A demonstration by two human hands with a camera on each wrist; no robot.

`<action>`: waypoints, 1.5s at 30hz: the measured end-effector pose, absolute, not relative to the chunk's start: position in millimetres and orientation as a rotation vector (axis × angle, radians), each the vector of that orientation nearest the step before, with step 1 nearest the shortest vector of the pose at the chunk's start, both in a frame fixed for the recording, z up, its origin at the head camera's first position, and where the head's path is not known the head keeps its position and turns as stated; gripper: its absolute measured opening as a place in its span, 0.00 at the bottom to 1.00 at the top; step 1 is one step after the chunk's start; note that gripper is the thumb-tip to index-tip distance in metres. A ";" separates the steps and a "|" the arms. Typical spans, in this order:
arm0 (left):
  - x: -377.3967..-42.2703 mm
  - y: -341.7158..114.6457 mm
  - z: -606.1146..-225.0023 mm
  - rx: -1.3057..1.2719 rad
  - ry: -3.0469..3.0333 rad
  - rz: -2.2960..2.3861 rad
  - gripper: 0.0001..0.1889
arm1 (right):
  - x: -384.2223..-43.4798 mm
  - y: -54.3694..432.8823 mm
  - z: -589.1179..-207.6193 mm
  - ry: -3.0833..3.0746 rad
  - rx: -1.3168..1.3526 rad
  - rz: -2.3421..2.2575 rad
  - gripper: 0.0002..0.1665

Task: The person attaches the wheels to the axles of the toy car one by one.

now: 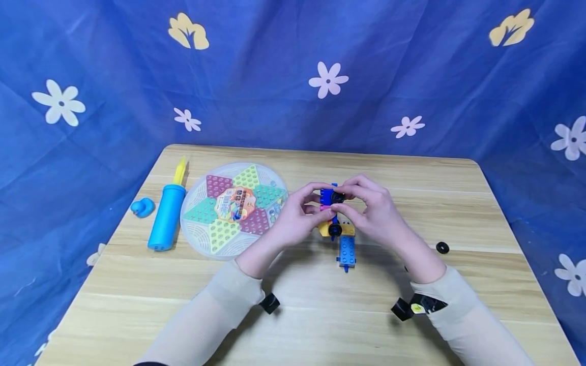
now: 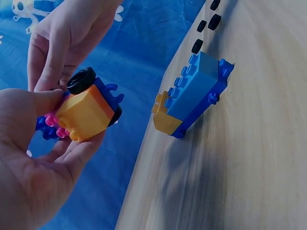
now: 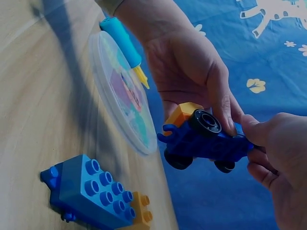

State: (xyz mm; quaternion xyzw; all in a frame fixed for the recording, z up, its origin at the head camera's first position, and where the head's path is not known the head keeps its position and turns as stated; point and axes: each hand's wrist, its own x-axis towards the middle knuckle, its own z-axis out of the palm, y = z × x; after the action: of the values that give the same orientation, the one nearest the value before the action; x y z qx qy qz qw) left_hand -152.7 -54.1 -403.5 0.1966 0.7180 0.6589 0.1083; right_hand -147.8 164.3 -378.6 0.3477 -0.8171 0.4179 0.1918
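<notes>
Flowered blue cloth (image 1: pixel 261 96) rises behind a wood-grain table (image 1: pixel 320 325). On the table's left half lies a round game board (image 1: pixel 201 240), a blue pump (image 1: pixel 167 218) with a yellow nozzle (image 1: pixel 180 171) just beside it. Above the surface, the left hand (image 1: pixel 297 216) grips a toy vehicle (image 3: pixel 201 144), its orange and pink bricks (image 2: pixel 82 114) held between thumb and curled fingers. The right hand (image 1: pixel 377 211) closes thumb and fingertips on the vehicle's far end, pinching at a black wheel (image 1: pixel 338 198); the hooked end projects free of all the fingers, towards the person. Near it a blue brick block (image 1: pixel 347 250) rests on the table. Left of the pump sits a small blue toy (image 1: pixel 143 207); loose black tyres (image 1: pixel 439 250) lie to the right.
</notes>
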 end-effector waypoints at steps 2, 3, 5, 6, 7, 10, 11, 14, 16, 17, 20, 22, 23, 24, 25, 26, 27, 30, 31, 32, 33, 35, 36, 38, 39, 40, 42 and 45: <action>-152.6 -53.7 -403.6 0.583 2.133 1.925 0.23 | -147.7 163.8 -379.1 -2.302 0.959 1.171 0.18; -152.3 -53.6 -403.4 0.584 2.146 1.918 0.23 | -147.8 163.5 -379.5 -2.305 0.948 1.172 0.18; -151.7 -53.4 -403.2 0.583 2.170 1.901 0.23 | -147.6 162.5 -379.7 -2.309 0.921 1.180 0.18; -151.5 -53.2 -403.1 0.583 2.179 1.894 0.23 | -147.6 162.0 -379.8 -2.308 0.906 1.186 0.18; -151.2 -53.1 -402.8 0.583 2.185 1.888 0.23 | -147.7 161.4 -379.9 -2.308 0.891 1.192 0.18; -150.6 -52.8 -402.1 0.586 2.193 1.882 0.23 | -148.4 159.8 -379.2 -2.309 0.859 1.195 0.17; -150.6 -52.7 -402.0 0.587 2.193 1.884 0.23 | -148.7 159.5 -378.6 -2.313 0.851 1.202 0.16; -150.5 -52.7 -401.2 0.589 2.203 1.881 0.24 | -149.1 158.9 -376.2 -2.344 0.830 1.222 0.15; -150.1 -53.0 -400.5 0.592 2.210 1.880 0.24 | -149.0 158.8 -374.3 -2.366 0.818 1.249 0.15; -150.0 -53.2 -400.2 0.593 2.213 1.879 0.24 | -148.9 158.8 -373.5 -2.374 0.813 1.263 0.15; -149.8 -53.6 -398.8 0.610 2.238 1.862 0.23 | -149.4 159.3 -372.8 -2.379 0.805 1.290 0.15; -150.2 -53.9 -398.0 0.625 2.260 1.847 0.23 | -150.0 159.6 -373.7 -2.368 0.808 1.312 0.15; -150.5 -54.2 -397.9 0.635 2.275 1.836 0.23 | -150.5 159.6 -374.3 -2.364 0.811 1.316 0.15; -150.9 -54.4 -398.0 0.646 2.290 1.823 0.23 | -150.8 159.7 -375.2 -2.359 0.817 1.314 0.15; -151.2 -54.8 -398.1 0.656 2.301 1.814 0.23 | -151.1 159.6 -376.4 -2.352 0.826 1.308 0.15; -151.5 -55.3 -398.4 0.667 2.306 1.809 0.22 | -151.2 159.5 -377.4 -2.343 0.835 1.303 0.15; -151.8 -55.8 -398.8 0.677 2.308 1.805 0.23 | -151.3 159.4 -378.8 -2.331 0.843 1.297 0.16; -152.7 -57.3 -400.5 0.708 2.320 1.804 0.24 | -151.0 159.7 -383.6 -2.276 0.859 1.295 0.17; -153.1 -58.0 -401.1 0.713 2.318 1.816 0.25 | -150.6 160.0 -385.1 -2.253 0.859 1.302 0.17; -153.3 -58.7 -401.6 0.713 2.321 1.828 0.27 | -150.2 160.2 -386.3 -2.231 0.858 1.309 0.18; -153.4 -59.4 -402.0 0.705 2.323 1.841 0.28 | -149.7 160.5 -387.5 -2.212 0.855 1.319 0.18; -153.5 -60.8 -401.9 0.680 2.334 1.863 0.31 | -148.8 160.8 -389.2 -2.181 0.852 1.333 0.18; -153.6 -61.4 -401.8 0.662 2.344 1.869 0.32 | -148.3 161.0 -389.8 -2.172 0.850 1.337 0.18; -153.5 -62.6 -400.8 0.621 2.385 1.847 0.33 | -147.5 161.3 -390.8 -2.164 0.850 1.339 0.18; -153.7 -63.1 -400.4 0.598 2.409 1.826 0.32 | -147.1 161.5 -391.5 -2.164 0.850 1.340 0.18; -153.8 -63.5 -399.7 0.581 2.437 1.801 0.31 | -146.6 162.0 -392.0 -2.164 0.850 1.339 0.18; -154.1 -64.2 -398.7 0.552 2.479 1.755 0.28 | -145.6 163.3 -393.0 -2.168 0.849 1.335 0.18; -154.5 -65.4 -397.4 0.540 2.521 1.702 0.25 | -144.5 166.0 -393.7 -2.172 0.845 1.335 0.18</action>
State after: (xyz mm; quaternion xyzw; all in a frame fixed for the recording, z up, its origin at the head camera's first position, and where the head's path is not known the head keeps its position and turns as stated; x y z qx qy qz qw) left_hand -154.5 -65.4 -397.4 0.1747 0.8158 0.5507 0.0264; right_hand -144.5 166.0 -393.7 0.3066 -0.7877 0.4842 0.2259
